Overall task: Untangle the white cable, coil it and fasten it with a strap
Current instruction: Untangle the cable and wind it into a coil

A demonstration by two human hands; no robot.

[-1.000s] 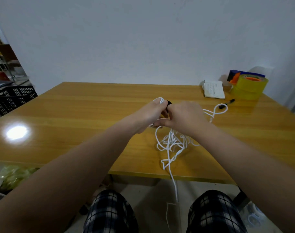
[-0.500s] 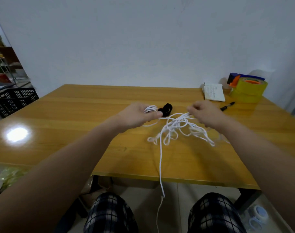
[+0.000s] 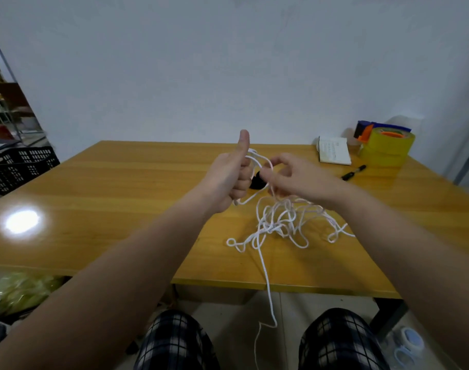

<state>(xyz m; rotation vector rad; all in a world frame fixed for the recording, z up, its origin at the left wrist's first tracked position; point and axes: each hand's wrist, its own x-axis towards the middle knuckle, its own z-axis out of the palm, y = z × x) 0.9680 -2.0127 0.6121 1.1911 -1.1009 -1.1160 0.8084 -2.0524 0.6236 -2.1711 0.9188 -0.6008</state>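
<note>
Head view: the left hand [image 3: 229, 180] is raised above the worktop [image 3: 121, 198] with its thumb straight up and its 4 fingers curled round a loop of the white cable [image 3: 280, 222], which it grips. The right hand [image 3: 295, 180] is just beside it, its fingers bent, pinching a strand of the same cable close to the left hand's knuckles.

From both hands the cable drops into a loose tangle of many loops lying on the worktop below and to the right of the hands. 1 strand runs from the tangle over the near edge and hangs down between the person's knees in plaid trousers [image 3: 174, 343].

A black strap [image 3: 258, 183] lies on the worktop between the 2 hands, partly hidden by them.

At the far right corner of the worktop sit a white notepad [image 3: 333, 154], a black marker [image 3: 353, 172] near it, and a stack of yellow tape rolls [image 3: 385, 150] with an orange and blue dispenser on top. A black crate [image 3: 19, 166] stands on the floor to the left.
</note>
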